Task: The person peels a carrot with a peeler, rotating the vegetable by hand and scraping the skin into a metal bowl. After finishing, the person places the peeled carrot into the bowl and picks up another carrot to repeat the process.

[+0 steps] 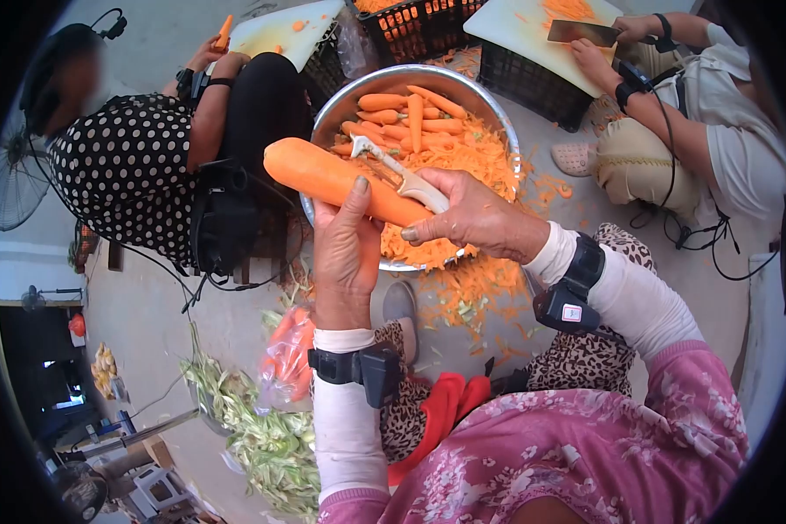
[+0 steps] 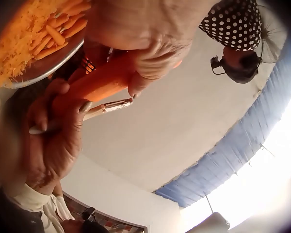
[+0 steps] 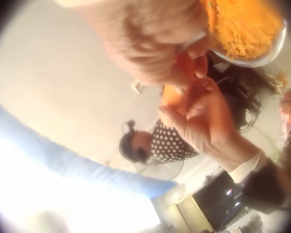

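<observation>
In the head view my left hand (image 1: 348,249) grips a thick, smooth orange carrot (image 1: 310,170), its thumb laid along the near side. My right hand (image 1: 480,218) holds the white handle of a peeler (image 1: 422,189), whose blade end lies over the carrot. The right thumb is close to the carrot's lower end. Seen from the left wrist, the peeler (image 2: 99,110) runs alongside the carrot (image 2: 99,87). Below both hands stands a round metal basin (image 1: 506,131) with whole carrots (image 1: 415,122) and a heap of orange peelings (image 1: 489,166).
A person in a polka-dot top (image 1: 127,166) sits at left holding a small carrot piece. At right another person (image 1: 725,122) works with a cleaver (image 1: 582,32) on a white board (image 1: 506,26). A bag of carrots (image 1: 286,358) and leafy scraps (image 1: 275,454) lie lower left.
</observation>
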`<action>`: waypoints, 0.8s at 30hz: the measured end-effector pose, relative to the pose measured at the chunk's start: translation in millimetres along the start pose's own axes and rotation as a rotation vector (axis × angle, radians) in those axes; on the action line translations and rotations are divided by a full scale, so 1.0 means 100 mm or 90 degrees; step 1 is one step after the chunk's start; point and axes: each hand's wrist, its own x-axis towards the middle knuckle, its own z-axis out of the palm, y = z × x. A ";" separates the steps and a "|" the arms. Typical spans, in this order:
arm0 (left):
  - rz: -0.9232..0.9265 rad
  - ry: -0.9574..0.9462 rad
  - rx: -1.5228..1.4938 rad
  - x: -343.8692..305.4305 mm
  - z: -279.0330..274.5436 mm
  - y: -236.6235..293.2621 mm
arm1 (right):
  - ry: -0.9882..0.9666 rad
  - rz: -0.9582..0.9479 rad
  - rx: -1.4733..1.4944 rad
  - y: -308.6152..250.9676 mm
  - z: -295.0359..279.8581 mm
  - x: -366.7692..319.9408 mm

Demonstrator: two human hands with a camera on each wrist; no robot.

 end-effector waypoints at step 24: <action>-0.055 -0.137 0.043 -0.06 -0.03 0.09 | 0.045 -0.141 -0.195 -0.13 -0.19 0.07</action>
